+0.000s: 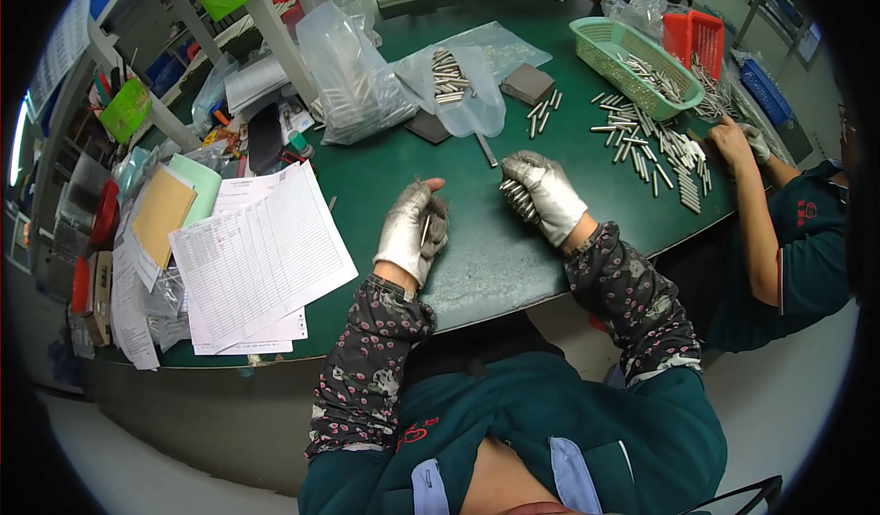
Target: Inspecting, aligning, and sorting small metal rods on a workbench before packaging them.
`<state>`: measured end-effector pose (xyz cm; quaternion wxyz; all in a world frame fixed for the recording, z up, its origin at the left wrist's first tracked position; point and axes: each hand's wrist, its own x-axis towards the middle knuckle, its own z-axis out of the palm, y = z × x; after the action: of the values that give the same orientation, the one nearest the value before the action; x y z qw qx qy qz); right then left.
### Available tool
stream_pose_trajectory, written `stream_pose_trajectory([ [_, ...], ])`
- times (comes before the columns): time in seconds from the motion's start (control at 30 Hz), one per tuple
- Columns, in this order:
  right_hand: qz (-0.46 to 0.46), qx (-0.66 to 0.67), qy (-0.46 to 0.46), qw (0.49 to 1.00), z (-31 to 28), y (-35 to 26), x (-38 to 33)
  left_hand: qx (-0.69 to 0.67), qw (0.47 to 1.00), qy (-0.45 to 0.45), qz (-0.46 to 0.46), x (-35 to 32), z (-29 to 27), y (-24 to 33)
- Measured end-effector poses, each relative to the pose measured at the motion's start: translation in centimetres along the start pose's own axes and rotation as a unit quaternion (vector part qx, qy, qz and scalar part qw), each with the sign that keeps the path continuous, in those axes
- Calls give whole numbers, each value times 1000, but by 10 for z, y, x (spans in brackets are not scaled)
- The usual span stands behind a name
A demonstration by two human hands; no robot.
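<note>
One green worktable [532,263] fills the room's middle; clock directions run from the view's centre. Towards 2 o'clock, the gloved right hand [543,194] has its fingers closed round a bundle of steel pins [519,202], too packed to count. Just at 9 o'clock, the gloved left hand [412,231] has curled fingers with one shiny sliver [424,228] showing; whether they clamp it, I cannot tell. Two plastic bags containing pins lie at 11 [353,84] and 12 o'clock, with two dark blocks [529,84] near the second. Between 1 and 2 stand one pale-green basket [591,43] and one red basket [694,37], above dozens of loose pins [655,148]. One co-worker [797,249] sits at 3; ruled sheets [266,254] lie at 9.
</note>
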<state>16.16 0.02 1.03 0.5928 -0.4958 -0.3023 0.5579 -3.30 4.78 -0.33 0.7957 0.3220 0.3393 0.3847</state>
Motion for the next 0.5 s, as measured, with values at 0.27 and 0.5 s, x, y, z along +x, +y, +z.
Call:
stream_pose_trajectory([
  [0.27, 39, -25, -66, 997, 24, -1, -19, 157, 984, -31, 81, -11, 31, -1],
  [0.5, -158, -397, -154, 891, 38, 18, -11, 386, 853, -7, 351, -6, 29, -9],
])
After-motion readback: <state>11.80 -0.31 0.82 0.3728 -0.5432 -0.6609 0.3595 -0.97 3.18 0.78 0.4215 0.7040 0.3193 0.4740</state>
